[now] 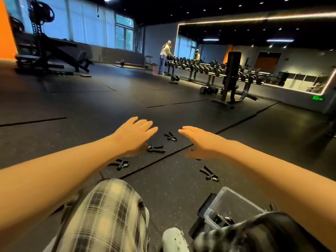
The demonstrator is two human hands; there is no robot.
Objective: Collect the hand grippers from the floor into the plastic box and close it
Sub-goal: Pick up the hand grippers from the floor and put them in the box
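Note:
Several black hand grippers lie on the dark rubber floor: one (171,136) far between my hands, one (155,149) just right of my left hand, one (120,164) under my left wrist, one (209,173) nearer on the right. Another is mostly hidden beneath my right hand. My left hand (133,136) and my right hand (199,140) reach forward over them, fingers straight, holding nothing. The clear plastic box (234,202) stands open at the lower right with a gripper (222,220) inside; its dark lid (204,206) lies beside it.
My knee in plaid trousers (109,211) and a white shoe (172,239) fill the lower foreground. A dumbbell rack (209,69) and an upright bench (231,77) stand along the mirrored wall, where a person (164,57) stands. A weight machine (45,51) is far left.

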